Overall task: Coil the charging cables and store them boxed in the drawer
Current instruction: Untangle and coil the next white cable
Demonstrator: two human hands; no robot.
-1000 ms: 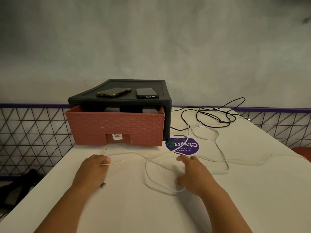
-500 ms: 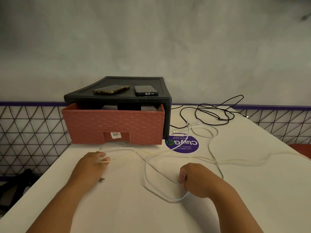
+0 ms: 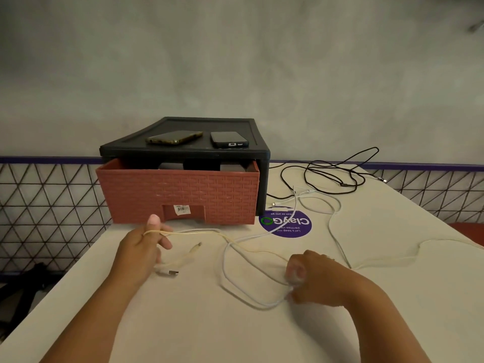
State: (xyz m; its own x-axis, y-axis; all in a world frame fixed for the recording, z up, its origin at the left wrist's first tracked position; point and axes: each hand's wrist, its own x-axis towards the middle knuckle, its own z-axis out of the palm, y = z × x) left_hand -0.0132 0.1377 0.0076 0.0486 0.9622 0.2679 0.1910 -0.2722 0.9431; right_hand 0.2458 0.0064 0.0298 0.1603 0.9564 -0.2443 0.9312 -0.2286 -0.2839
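The left hand (image 3: 140, 248) has the cream cable (image 3: 188, 233) looped round its raised thumb; the right hand (image 3: 311, 280) is fisted on the white cable (image 3: 223, 268). The two cables cross on the worktop (image 3: 209, 334) before the open drawer (image 3: 178, 195), so winding one may drag and knot the other.

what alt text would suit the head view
A person's left hand holds a yellowish cable looped over its thumb while the right hand grips a white cable on a white table, before a partly open red drawer.
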